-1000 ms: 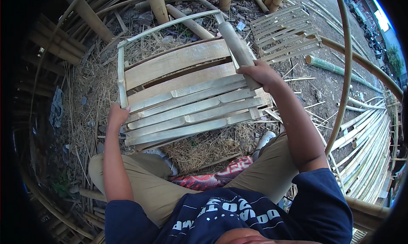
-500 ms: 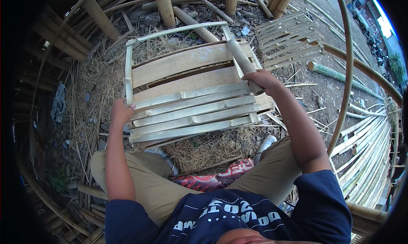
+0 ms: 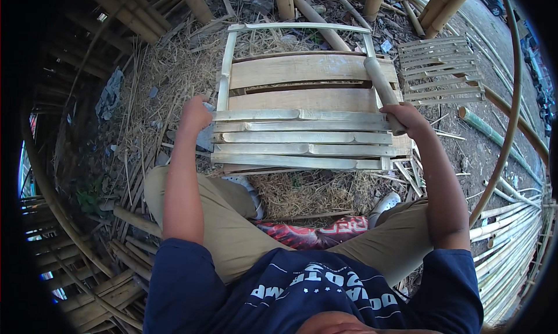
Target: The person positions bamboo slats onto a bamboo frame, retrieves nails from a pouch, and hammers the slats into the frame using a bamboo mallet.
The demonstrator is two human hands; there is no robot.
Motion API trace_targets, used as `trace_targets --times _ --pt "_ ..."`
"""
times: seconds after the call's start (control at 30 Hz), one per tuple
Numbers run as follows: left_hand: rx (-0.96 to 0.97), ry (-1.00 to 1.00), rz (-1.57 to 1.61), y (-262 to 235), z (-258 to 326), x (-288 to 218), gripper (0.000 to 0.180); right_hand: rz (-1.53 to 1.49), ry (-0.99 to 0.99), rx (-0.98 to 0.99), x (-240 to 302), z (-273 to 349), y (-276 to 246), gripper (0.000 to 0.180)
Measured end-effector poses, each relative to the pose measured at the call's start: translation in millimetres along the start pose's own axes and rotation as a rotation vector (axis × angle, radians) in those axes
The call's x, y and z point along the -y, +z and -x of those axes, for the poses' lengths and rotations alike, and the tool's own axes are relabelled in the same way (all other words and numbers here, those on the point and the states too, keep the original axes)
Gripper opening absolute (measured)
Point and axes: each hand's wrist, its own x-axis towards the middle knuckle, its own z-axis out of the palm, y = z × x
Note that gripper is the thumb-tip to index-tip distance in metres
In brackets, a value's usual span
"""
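A bamboo slat frame (image 3: pixel 299 137) lies before me across wide wooden planks (image 3: pixel 299 73). Several pale split slats sit side by side on its near half; a single slat spans the far end. My right hand (image 3: pixel 405 116) is wrapped round a short, thick bamboo pole (image 3: pixel 381 85), which rests over the frame's right side strip. Beside the left slat ends, my left hand (image 3: pixel 196 114) is closed, just off the frame. Its fingers are partly hidden, so what it holds, if anything, does not show. A bluish-grey flat thing (image 3: pixel 205 137) shows below that hand, its kind unclear.
Another slatted bamboo panel (image 3: pixel 439 69) lies on the ground at the far right. Near it are a green bamboo pole (image 3: pixel 494 133) and a pile of split bamboo (image 3: pixel 514 247). Upright bamboo posts (image 3: pixel 285 2) stand beyond the planks. Straw and shavings (image 3: pixel 308 194) cover the ground.
My left hand has let go of the frame's left edge and moved slightly away. The frame now lies straighter in view, and the view has shifted. The right hand keeps the bamboo pole.
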Motion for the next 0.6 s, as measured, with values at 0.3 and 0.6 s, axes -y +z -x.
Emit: trace_targets --times 0.3,0.6 --pt "-0.077 0.060 -0.161 4 8 -8 0.064 0.054 -0.021 -0.064 11 18 8 0.047" --pt "-0.006 0.196 -0.061 0 37 -36 0.055 0.417 -0.157 -0.149 24 51 27 0.063"
